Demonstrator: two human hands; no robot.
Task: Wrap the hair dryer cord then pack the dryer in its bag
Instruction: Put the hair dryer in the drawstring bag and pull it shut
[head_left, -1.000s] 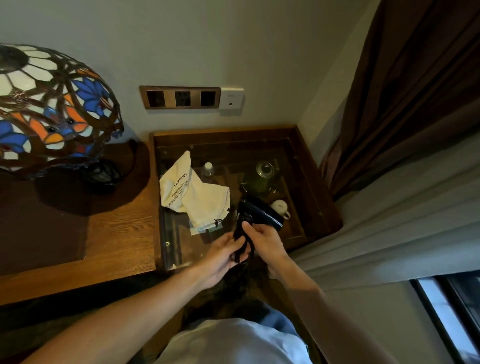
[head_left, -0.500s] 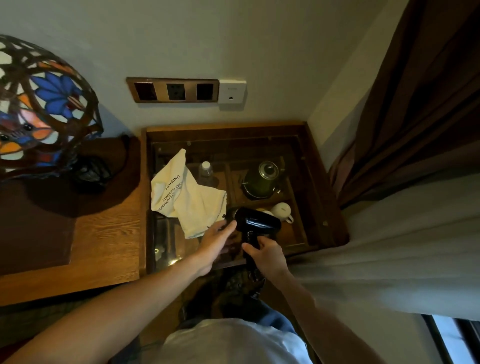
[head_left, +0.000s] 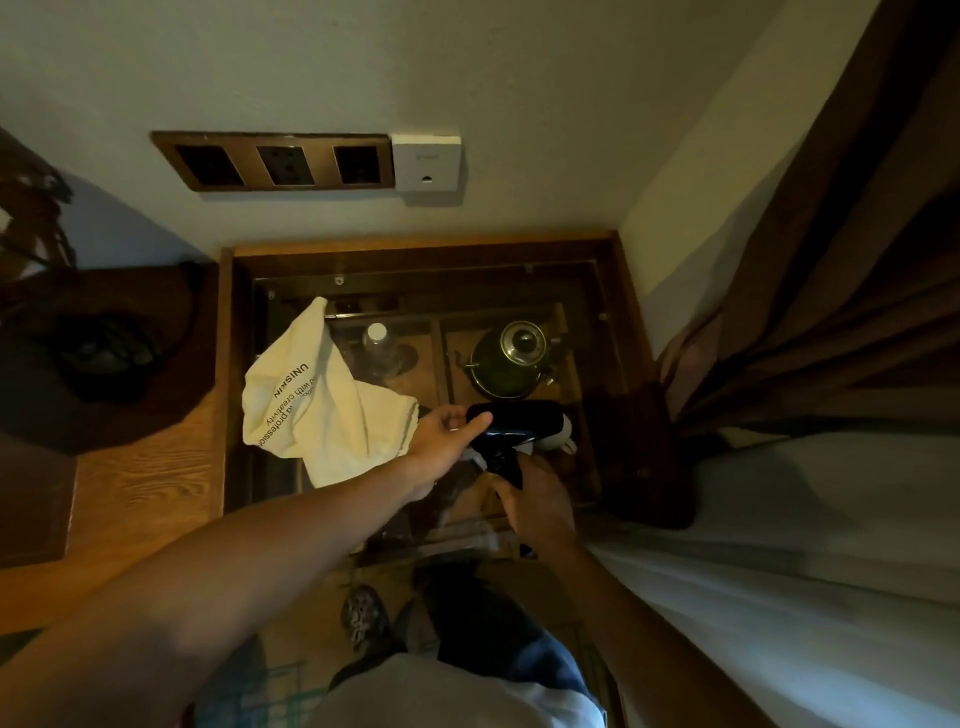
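The black hair dryer (head_left: 519, 423) hovers over the glass-topped cabinet, barrel lying sideways. My right hand (head_left: 535, 501) is closed around its handle from below. My left hand (head_left: 447, 439) has its fingers spread, with the fingertips touching the barrel's left end, right beside the opening edge of the cream cloth bag (head_left: 317, 405). The bag lies crumpled on the glass, printed text facing up. The cord is hidden; I cannot tell how it lies.
Under the glass top (head_left: 587, 332) sit a green kettle (head_left: 511, 358), a water bottle (head_left: 379, 345) and a white cup (head_left: 563, 434). A wooden desk (head_left: 140, 467) stands at left, a socket panel (head_left: 275, 161) on the wall, curtains (head_left: 810, 312) at right.
My left hand let go of the handle area and reached up to the barrel's end near the bag. The dryer rose and turned sideways in my right hand.
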